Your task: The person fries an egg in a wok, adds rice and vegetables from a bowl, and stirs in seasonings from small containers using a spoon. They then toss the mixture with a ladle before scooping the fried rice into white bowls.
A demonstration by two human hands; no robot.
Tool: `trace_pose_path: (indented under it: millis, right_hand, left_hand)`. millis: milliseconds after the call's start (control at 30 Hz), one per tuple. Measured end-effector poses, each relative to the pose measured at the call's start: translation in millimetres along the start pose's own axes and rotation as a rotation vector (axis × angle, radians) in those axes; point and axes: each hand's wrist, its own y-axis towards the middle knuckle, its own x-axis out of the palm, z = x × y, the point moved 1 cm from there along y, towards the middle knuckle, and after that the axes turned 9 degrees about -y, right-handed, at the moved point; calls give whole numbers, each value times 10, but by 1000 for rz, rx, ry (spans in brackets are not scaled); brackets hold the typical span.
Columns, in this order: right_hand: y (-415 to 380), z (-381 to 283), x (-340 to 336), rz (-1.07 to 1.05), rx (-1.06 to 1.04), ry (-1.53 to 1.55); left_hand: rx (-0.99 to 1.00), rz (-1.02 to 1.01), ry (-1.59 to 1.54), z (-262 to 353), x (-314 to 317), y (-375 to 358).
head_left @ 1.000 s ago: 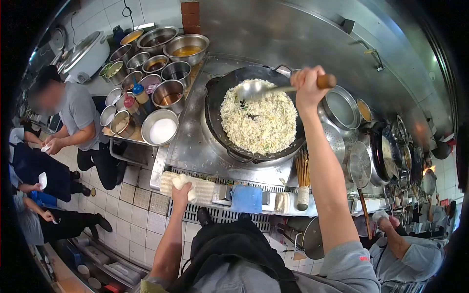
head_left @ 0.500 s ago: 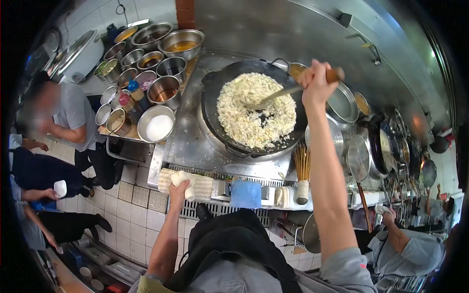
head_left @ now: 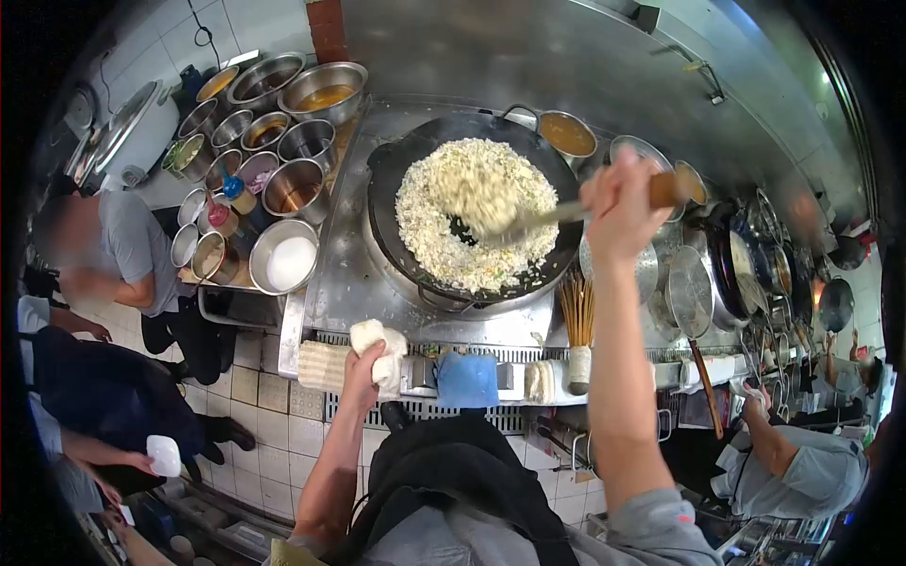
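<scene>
My right hand [head_left: 623,203], blurred by motion, is closed around the wooden-handled wok spatula [head_left: 543,218], reaching in over the wok from the right. Its head is mostly hidden by a blurred heap of fried rice [head_left: 519,179], which fills the middle of the big black wok [head_left: 382,203]. Light grains and small green bits show in the rice. Low on the left, my left hand [head_left: 362,375] grips a bunched white cloth [head_left: 382,351] at the stove's front edge, just above a folded striped towel [head_left: 321,366].
Metal bowls of sauces [head_left: 326,94], squeeze bottles [head_left: 223,219] and a bowl of white seasoning [head_left: 287,259] crowd the left. A blue cloth [head_left: 467,380] and bamboo brush [head_left: 577,321] line the front edge. Strainers [head_left: 690,291] stand right. Co-workers [head_left: 142,245] are on both sides.
The spatula has moved within the wok, and a heap of rice now rises at its head. My left hand has lifted the cloth slightly. The whole view has shifted; a co-worker's white bowl has moved.
</scene>
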Motion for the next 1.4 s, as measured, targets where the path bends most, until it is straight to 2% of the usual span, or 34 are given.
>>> trace_pose_path:
  millis: [100,133,167,233,300,333,400,433,467,500,567,633,667,733,800,833,867,900,933,967,1033,1100,1167,1200,1233,1300,1400]
  right_hand:
    - [-263,502,68,63,-88,-30]
    - [-112,557,41,-30,-61,-29]
    - [35,503,85,-123,-35,-32]
    - [289,94,22,14,13,136]
    - [474,-334,-322,-55,79,-19]
    - [405,-299,-309,-57,76,-10]
    - [199,-83,-311,131,24,-100]
    - [134,198,-257,161,-27,13]
    - [159,381,-225,67,9,92]
    - [190,465,-233,-27,45,171]
    - [356,235,-386,-4,96,136]
    - [488,-105,-557,-5,208,26]
    - [386,-224,-686,41,212,32]
    - [254,-132,-726,180,238,56]
    - [128,215,-735,366,291,155]
    - [157,185,-790,367,280,170]
    - [206,130,-927,356,350,177]
    - [255,84,-1058,340,423,180]
    - [311,-95,-1121,263,462,201]
    - [368,-281,-1062,349,460,111]
    - [472,-373,-916,342,399,33]
    - [546,-272,-546,458,316,-79]
    - [571,-108,-359,456,267,-39]
    - [632,-103,-301,449,201,12]
    - [691,-216,-301,446,185,21]
    - [769,-591,-391,462,128,93]
    - [705,-983,-325,373,141,76]
  left_hand:
    - [-30,9,39,-69,229,218]
    - [-39,71,41,-14,425,220]
    - [-60,-4,50,-22,492,320]
    - [-211,-21,167,16,612,470]
    - [-245,-21,194,-10,735,582]
    - [-280,-27,224,-19,771,650]
    - [-287,-89,312,-64,801,778]
    - [-296,-96,337,-87,862,796]
    - [-303,-104,348,-112,881,823]
    - [-306,-88,341,-136,876,856]
    - [-310,-76,340,-161,930,867]
    - [-320,-11,199,-136,1013,852]
    - [-376,-75,30,-254,893,1050]
    - [-334,-77,51,-347,856,1195]
    - [-292,-108,126,-496,726,1074]
    - [-233,-49,122,-376,854,571]
    - [-269,14,76,-111,1060,-10]
    - [-320,84,-4,-58,971,-318]
    - [-260,100,62,88,1010,-675]
    - [-244,-5,33,88,943,-754]
    - [-280,78,36,20,1005,-558]
    - [-321,-105,58,-113,1050,-77]
    - [-238,-164,87,-420,753,264]
    - [-321,-135,138,-493,539,97]
    - [-251,-9,83,-553,377,-204]
    - [-259,-27,80,-450,98,-775]
    - [-415,-40,32,39,582,-929]
